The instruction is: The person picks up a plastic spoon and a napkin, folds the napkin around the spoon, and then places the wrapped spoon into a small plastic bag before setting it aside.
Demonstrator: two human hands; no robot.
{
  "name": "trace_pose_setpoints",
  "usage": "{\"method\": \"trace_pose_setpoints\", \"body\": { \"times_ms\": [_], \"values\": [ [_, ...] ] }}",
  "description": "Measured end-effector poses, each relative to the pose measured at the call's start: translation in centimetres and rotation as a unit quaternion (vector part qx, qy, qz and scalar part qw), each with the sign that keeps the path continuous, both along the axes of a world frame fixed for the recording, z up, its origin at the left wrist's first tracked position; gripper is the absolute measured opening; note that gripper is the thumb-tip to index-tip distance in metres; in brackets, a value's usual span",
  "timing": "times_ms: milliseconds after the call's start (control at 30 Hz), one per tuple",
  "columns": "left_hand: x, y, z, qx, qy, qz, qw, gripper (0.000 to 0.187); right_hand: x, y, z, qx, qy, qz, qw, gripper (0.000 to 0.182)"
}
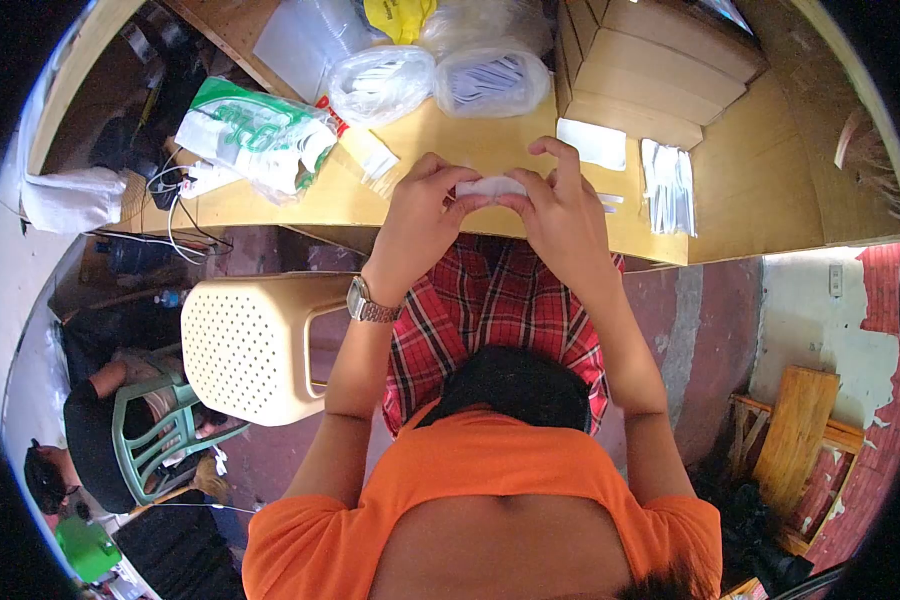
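Above the front edge of the wooden table point(460, 140), a small white strip point(492, 186) is pinched at both ends. My left hand point(422, 212) grips its left end between thumb and fingers, with a metal watch on that wrist. My right hand point(562, 212) holds the right end, its index finger raised and bent. To the right of my right hand lie a white card point(592, 144) and a row of thin white strips point(667, 188). Beyond my hands sit two plastic-lined containers, one with white pieces point(382, 84), one with dark-edged strips point(492, 82).
Cardboard boxes point(650, 70) stand at the back right. A green and white plastic bag point(255, 135) and cables lie on the left. A beige stool point(250, 350) stands beside my left arm. Another person point(95, 430) sits on a green chair at the far left.
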State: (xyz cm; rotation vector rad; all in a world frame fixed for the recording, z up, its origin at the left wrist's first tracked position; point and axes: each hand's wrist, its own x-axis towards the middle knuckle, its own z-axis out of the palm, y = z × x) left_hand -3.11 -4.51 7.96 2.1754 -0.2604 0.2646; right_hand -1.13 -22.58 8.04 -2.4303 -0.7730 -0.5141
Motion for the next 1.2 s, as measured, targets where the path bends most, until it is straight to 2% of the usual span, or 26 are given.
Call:
{"method": "trace_pose_setpoints", "body": {
  "times_ms": [33, 133, 267, 433, 533, 633, 733, 800, 1000, 1100, 1133, 1200],
  "values": [
    [0.1, 0.0, -0.3, -0.015, -0.008, -0.004, 1.0, 0.024, 0.0, 0.0, 0.0, 0.001, 0.011, -0.002, 1.0, 0.024],
    [1.3, 0.9, -1.3, 0.094, -0.194, -0.031, 0.976, 0.028, 0.1, 0.0, -0.5, 0.007, 0.026, 0.001, 1.0, 0.023],
    [1.4, 1.4, -2.3, -0.053, -0.012, -0.086, 0.995, 0.028, 0.8, -0.1, -2.1, 0.042, 0.036, 0.027, 0.998, 0.024],
    [1.5, 1.6, -3.5, -0.235, 0.148, -0.108, 0.955, 0.021, 0.8, 0.1, -1.7, 0.029, 0.108, 0.014, 0.994, 0.022],
    [1.1, 1.2, -1.9, -0.192, 0.189, -0.081, 0.96, 0.024, 0.8, 0.3, -0.9, 0.003, 0.138, -0.004, 0.99, 0.021],
    [0.7, 0.7, -0.9, -0.169, 0.185, -0.056, 0.967, 0.023, 0.7, 0.4, -0.7, 0.009, 0.137, -0.001, 0.99, 0.021],
    [0.9, 0.7, -2.1, -0.168, 0.138, -0.066, 0.974, 0.023, 0.6, 0.5, -1.1, 0.015, 0.134, 0.001, 0.991, 0.022],
    [0.9, 0.9, -1.9, -0.117, 0.169, -0.055, 0.977, 0.021, 0.6, 0.4, -1.3, 0.012, 0.142, -0.003, 0.99, 0.023],
    [0.7, 0.9, -0.6, -0.04, 0.163, -0.039, 0.985, 0.025, 1.1, -0.2, -1.9, 0.028, 0.249, 0.036, 0.967, 0.029],
    [0.6, 0.9, -0.5, -0.018, 0.138, -0.012, 0.99, 0.031, 1.4, -0.6, -1.9, 0.087, 0.336, 0.07, 0.935, 0.03],
    [0.5, 0.9, -0.6, -0.017, 0.128, 0.001, 0.992, 0.033, 1.3, -0.8, -2.0, 0.145, 0.375, 0.062, 0.914, 0.031],
    [0.6, 0.0, -1.5, -0.189, 0.059, 0.105, 0.975, 0.043, 1.3, -1.2, -2.3, 0.257, 0.444, 0.046, 0.857, 0.033]
  ]
}}
